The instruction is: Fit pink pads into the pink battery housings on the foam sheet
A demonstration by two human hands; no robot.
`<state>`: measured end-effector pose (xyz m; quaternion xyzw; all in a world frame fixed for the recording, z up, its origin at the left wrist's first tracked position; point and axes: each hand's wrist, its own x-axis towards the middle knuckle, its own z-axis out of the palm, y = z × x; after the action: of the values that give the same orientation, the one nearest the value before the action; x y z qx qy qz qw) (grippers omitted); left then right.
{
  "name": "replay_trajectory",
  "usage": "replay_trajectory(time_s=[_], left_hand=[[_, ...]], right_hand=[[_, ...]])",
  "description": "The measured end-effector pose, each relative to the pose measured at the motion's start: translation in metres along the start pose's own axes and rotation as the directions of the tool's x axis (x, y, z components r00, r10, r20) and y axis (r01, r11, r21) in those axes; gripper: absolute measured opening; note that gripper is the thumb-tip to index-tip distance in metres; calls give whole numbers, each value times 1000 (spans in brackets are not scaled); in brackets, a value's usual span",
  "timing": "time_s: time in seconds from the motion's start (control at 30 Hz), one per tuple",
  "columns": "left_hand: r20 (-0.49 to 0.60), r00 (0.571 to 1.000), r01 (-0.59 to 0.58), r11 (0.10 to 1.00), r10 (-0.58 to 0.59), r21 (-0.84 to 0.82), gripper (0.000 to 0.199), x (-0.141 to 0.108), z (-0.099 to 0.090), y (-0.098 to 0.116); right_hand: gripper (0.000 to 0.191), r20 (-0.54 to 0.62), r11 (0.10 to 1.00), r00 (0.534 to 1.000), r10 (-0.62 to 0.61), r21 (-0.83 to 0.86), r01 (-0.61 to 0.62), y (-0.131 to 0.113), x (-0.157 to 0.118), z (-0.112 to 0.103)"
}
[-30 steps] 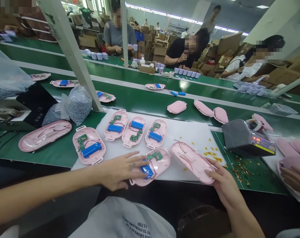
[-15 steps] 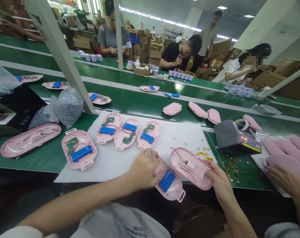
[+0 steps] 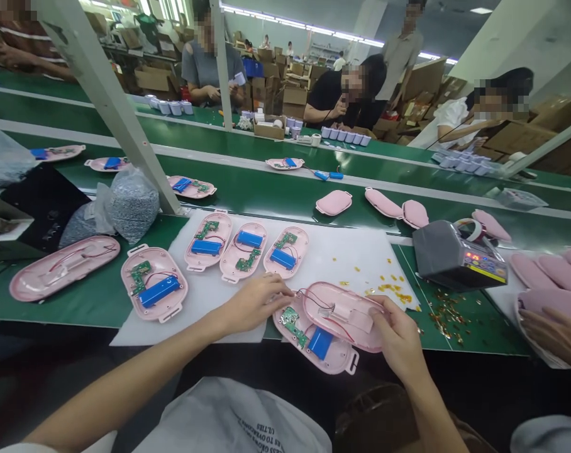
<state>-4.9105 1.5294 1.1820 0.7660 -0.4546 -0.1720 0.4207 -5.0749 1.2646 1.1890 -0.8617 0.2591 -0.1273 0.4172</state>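
The left hand touches one end and the right hand grips the far side of a pink plastic shell, hands apart, above a battery-fitted shell at the green table edge; careless closing could pinch its thin red wires.

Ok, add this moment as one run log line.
Left hand | at wires | right hand | holding pink plastic shell | over lower shell with green circuit board and blue battery

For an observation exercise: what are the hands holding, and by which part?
The right hand grips the right end of an oval pink plastic shell; the left hand reaches its other end, but a grip there cannot be told.
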Motion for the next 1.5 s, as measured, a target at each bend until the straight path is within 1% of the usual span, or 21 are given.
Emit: replay_trajectory(time_s=[0.1,0.2,0.27,0.33,0.4,0.47,0.53,0.63,0.67,0.7,0.77,0.83,0.9,0.93,1.0,1.07,1.1,1.2,1.3,1.37,1.5], left_hand=[[-52,998,-28,994,23,-104,15,0,10,-6],[-231,970,-108,988,81,-107,19,-4,18,-8],[-309,929,-203,979,202,30,21,-8,23,-4],[-354,874,-258,935,334,245,21,-9,30,3],[-399,837,-203,890,374,407,23,-7,38,9],[-456,838,-105,907,301,407,23,-3,43,12],[-425,886,-86,967,185,242,19,1,41,12],[-149,984,-116,983,94,-142,8,6,25,6],[-56,994,-104,967,94,-234,6,8,20,4],[-16,996,-88,953,87,-290,6,9,16,2],[-102,993,-88,952,61,-292,7,10,15,-2],[-273,961,-115,963,45,-245,9,10,24,-5],[-382,924,-101,943,-29,-316,8,9,35,-7],[-382,919,-77,903,-101,-423,14,9,40,-7],[-284,925,-5,740,-251,-672,36,10,45,-7],[-153,944,55,597,-292,-800,45,13,43,-7],[-104,955,80,577,-278,-813,41,14,39,-6],[-62,974,105,679,-216,-727,23,21,29,-3],[-134,982,49,868,-131,-494,11,28,26,-2],[-196,978,7,948,-73,-319,3,33,29,-5],[-203,979,-31,986,-3,-167,4,41,33,-14]], right_hand=[[37,-11,989,997,-75,-126,73,-11,-1,3],[33,-36,940,972,-232,-266,214,-25,-4,2],[31,-11,888,931,-366,-303,345,-37,-8,3],[30,28,842,888,-460,-305,446,-49,-12,6],[31,15,824,872,-490,-319,468,-59,-15,12],[32,-52,831,873,-484,-340,440,-64,-18,17],[31,-137,852,875,-465,-336,401,-64,-19,22],[33,-168,893,899,-403,-289,347,-58,-17,28],[34,-159,904,911,-382,-271,332,-56,-17,29],[35,-150,912,920,-363,-258,318,-55,-16,30],[37,-152,923,928,-340,-244,298,-54,-13,31],[37,-167,933,934,-315,-232,273,-53,-11,31],[37,-169,947,945,-282,-206,246,-51,-8,30],[36,-163,953,949,-269,-185,238,-50,-6,30],[36,-151,962,955,-254,-144,233,-48,-2,29],[36,-133,962,958,-254,-136,236,-47,3,26],[36,-114,959,959,-260,-149,242,-48,6,23],[37,-35,931,956,-292,-240,275,-51,18,12],[35,61,881,941,-333,-335,333,-58,29,8],[36,152,833,917,-369,-383,399,-65,36,17],[34,311,747,859,-407,-427,509,-77,50,57]])
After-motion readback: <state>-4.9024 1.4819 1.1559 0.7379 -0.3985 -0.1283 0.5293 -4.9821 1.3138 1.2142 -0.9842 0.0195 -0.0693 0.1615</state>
